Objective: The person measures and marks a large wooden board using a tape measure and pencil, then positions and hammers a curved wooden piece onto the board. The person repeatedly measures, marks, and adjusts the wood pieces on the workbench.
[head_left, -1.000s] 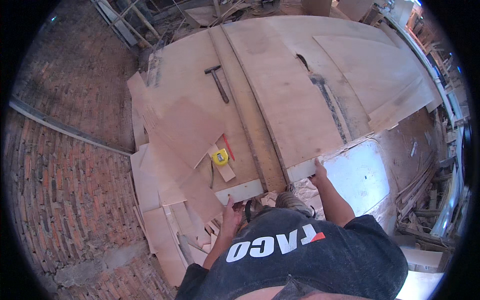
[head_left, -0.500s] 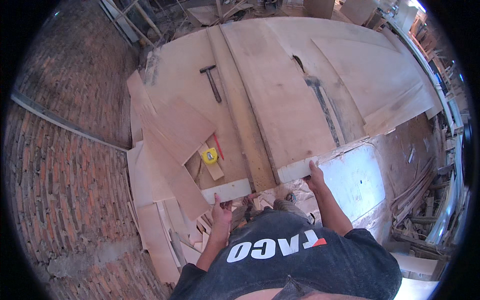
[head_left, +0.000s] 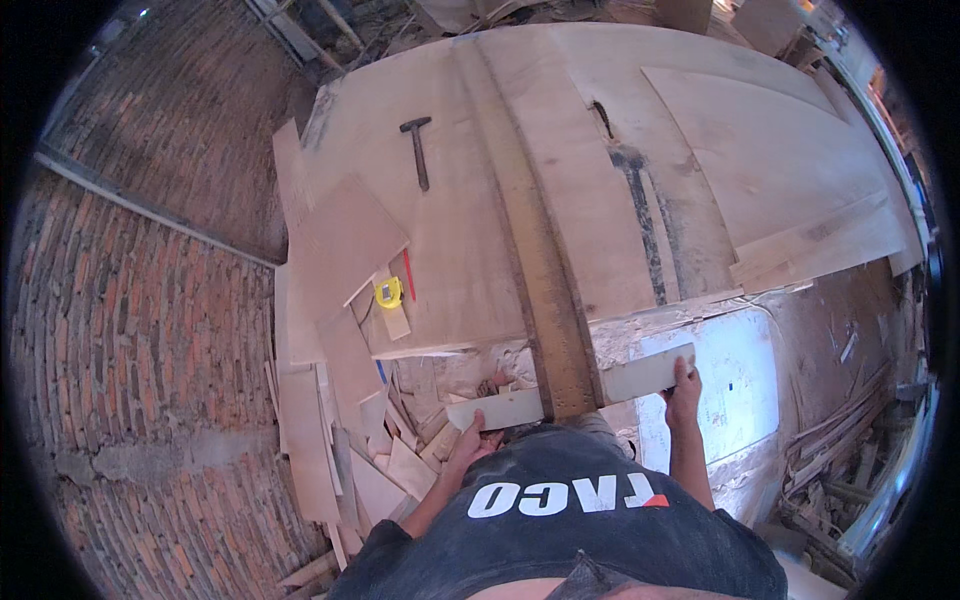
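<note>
A long T-shaped wooden guide lies lengthwise over the worktable. Its brown strip [head_left: 548, 265] has raised dark edges, and a pale crosspiece [head_left: 650, 373] crosses its near end, which sticks out past the table edge close to my body. My left hand [head_left: 474, 442] is closed on the left end of the crosspiece, thumb on top. On the right end, my right hand [head_left: 684, 393] grips in the same way, thumb up. The fingers beneath are partly hidden. Left of the strip are a hammer [head_left: 418, 155], a yellow tape measure [head_left: 389, 293] and a red pencil [head_left: 409, 275].
Thin plywood sheets [head_left: 345, 235] overlap on the table's left, and larger sheets [head_left: 770, 160] cover its right. Wood offcuts [head_left: 405, 465] are heaped below on the left. A brick wall [head_left: 170, 330] rises at the left. A pale panel [head_left: 735, 375] lies low on the right.
Both hands have drawn the T-shaped guide toward my body. Its crosspiece, at the table's near edge before, now sits clear of that edge. The view has shifted slightly.
</note>
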The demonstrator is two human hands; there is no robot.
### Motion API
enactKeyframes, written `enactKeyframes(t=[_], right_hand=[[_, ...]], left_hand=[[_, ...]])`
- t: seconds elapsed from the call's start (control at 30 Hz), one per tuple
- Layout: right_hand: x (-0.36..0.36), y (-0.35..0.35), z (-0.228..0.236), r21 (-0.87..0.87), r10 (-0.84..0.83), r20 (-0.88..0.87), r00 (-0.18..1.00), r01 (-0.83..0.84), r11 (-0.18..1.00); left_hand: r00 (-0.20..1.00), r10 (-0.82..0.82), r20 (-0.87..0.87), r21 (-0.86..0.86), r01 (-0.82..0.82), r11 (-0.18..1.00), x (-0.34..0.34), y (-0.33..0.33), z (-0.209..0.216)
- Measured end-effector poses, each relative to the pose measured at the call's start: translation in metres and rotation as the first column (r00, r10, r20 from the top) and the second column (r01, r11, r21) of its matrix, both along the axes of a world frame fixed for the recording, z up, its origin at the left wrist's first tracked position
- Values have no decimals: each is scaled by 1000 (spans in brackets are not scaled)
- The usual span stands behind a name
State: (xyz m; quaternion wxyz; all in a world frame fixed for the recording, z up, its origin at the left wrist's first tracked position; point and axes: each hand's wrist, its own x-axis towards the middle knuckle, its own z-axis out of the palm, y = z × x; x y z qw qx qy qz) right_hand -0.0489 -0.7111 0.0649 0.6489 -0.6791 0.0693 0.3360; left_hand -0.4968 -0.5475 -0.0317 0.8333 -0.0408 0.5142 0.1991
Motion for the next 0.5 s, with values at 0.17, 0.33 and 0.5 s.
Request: enactKeyframes(t=[0.17, 0.33, 0.5], right_hand=[[42, -31, 41, 17, -76, 165, 983, 75, 997], [57, -8, 136, 21, 74, 496, 865, -98, 995], [-1, 20, 164, -266, 389, 790, 474, -306, 914]], left_hand=[[987, -3, 159, 141, -20, 990, 60, -28, -12], [881, -472, 31, 34, 471, 882, 115, -8, -16], [602, -522, -605, 313, 782, 539, 81, 11, 12]])
